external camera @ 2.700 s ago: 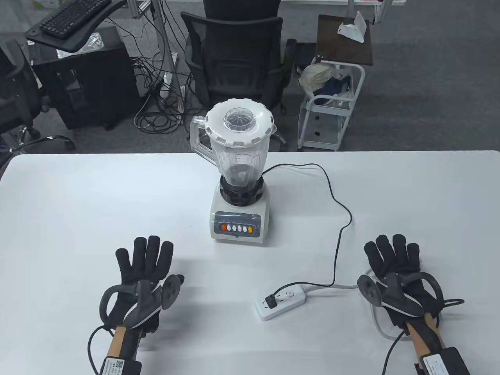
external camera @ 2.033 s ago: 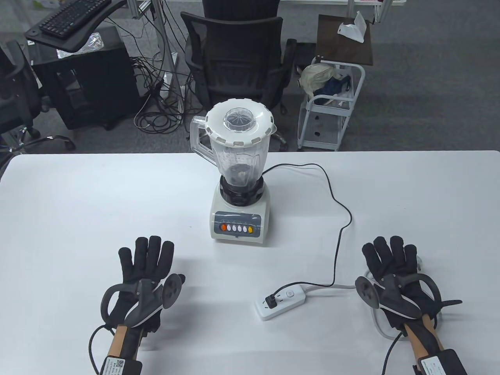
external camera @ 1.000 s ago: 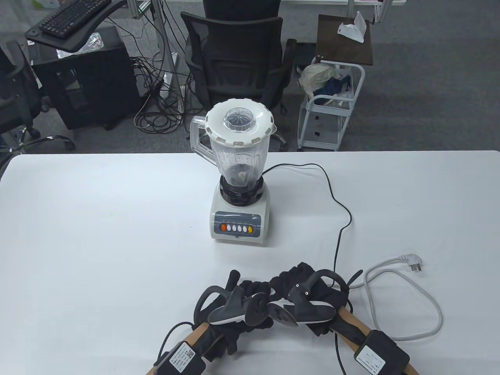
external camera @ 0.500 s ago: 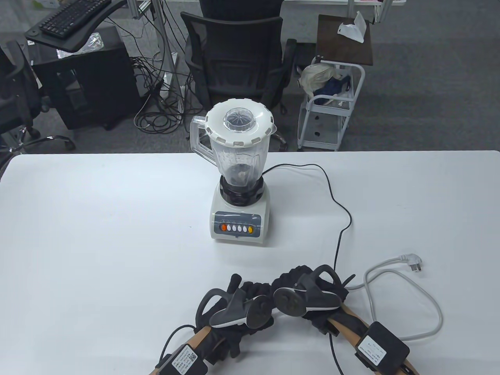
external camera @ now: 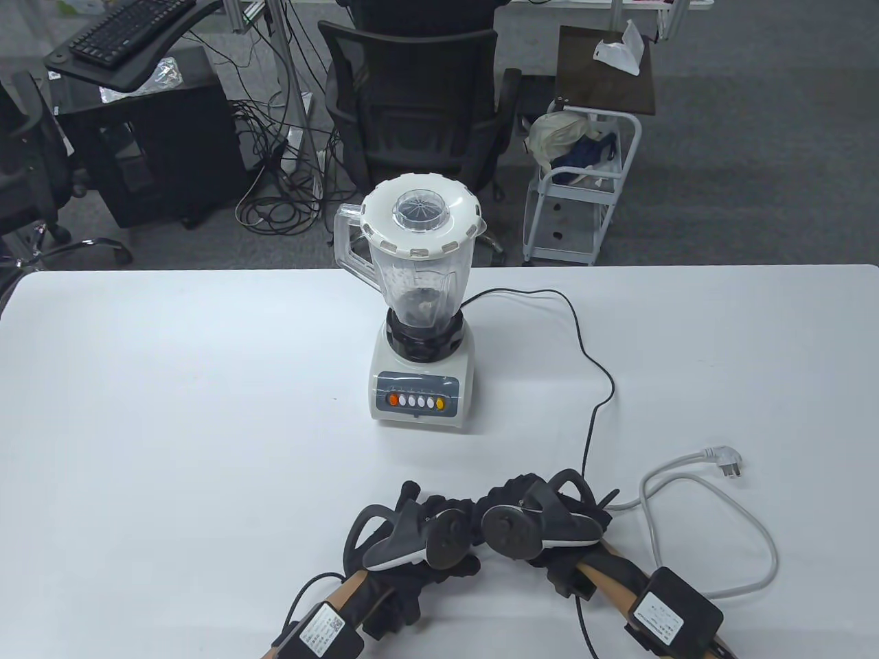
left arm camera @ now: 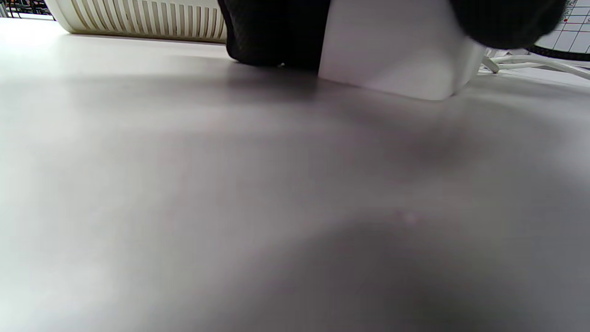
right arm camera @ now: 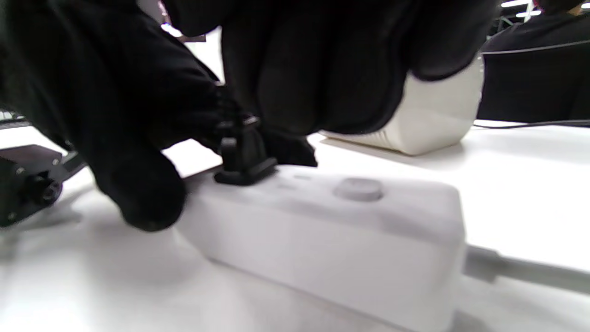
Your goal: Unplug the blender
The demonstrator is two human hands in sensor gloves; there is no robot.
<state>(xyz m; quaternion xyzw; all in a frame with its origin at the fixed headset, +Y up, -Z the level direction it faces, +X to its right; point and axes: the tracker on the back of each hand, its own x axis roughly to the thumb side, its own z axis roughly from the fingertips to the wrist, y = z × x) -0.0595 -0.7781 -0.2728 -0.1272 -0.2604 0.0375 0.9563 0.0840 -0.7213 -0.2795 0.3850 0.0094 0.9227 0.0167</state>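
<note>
1. Table view: the white blender with a clear jar and white lid [external camera: 420,316] stands upright at the centre of the white desk [external camera: 172,384].
2. Its thin black cord [external camera: 589,384] leaves the base at 3 o'clock, loops outward, then runs toward 6 o'clock and disappears under the right hand [external camera: 542,511].
3. Both gloved hands sit close together at 6 o'clock of the blender, near the desk's front edge, covering the white rectangular power strip [right arm camera: 341,230].
4. Right wrist view: the right hand's fingers [right arm camera: 286,83] and thumb are curled tight, pinching the small black plug [right arm camera: 243,157]. The plug is seated in the top face of the power strip, beside a round grey button [right arm camera: 358,189].
5. Left wrist view: the left hand [external camera: 419,532] has its fingers [left arm camera: 272,32] pressed against the end of the power strip, which lies flat on the desk. Whether they wrap around it cannot be told.
6. Table view: the strip's thick white cable [external camera: 721,542] curls at 3 o'clock of the hands and ends in a free white plug [external camera: 724,463] lying on the desk.
</note>
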